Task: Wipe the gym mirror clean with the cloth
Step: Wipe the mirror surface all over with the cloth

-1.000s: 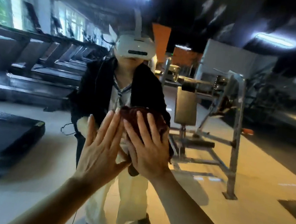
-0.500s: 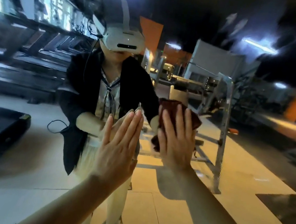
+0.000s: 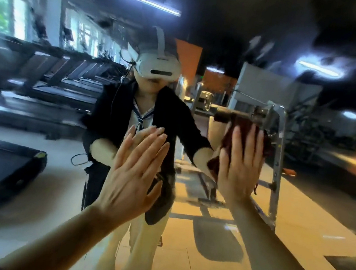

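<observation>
- Head view: the left hand (image 3: 132, 172) was raised flat against the mirror (image 3: 248, 246), its fingers straight and close together, with nothing under it.
- The right hand (image 3: 240, 163) was also flat on the glass, to the right of the left one and a little higher, with straight fingers slightly spread, pressing the cloth (image 3: 240, 125) against the mirror.
- The cloth was dark red and bunched; it showed above the fingertips and at the left and right edges of the palm.
- The two hands were apart, with a gap of glass between them.
- In the mirror stood the reflected person (image 3: 143, 116), in a dark jacket, pale trousers and a white headset (image 3: 157, 67).
- A row of treadmills (image 3: 50, 86) ran along the far left in the reflection, below bright windows (image 3: 7, 10).
- A metal weight frame (image 3: 277, 170) stood reflected at the right, behind the cloth.
- The view was smeared by motion blur.
</observation>
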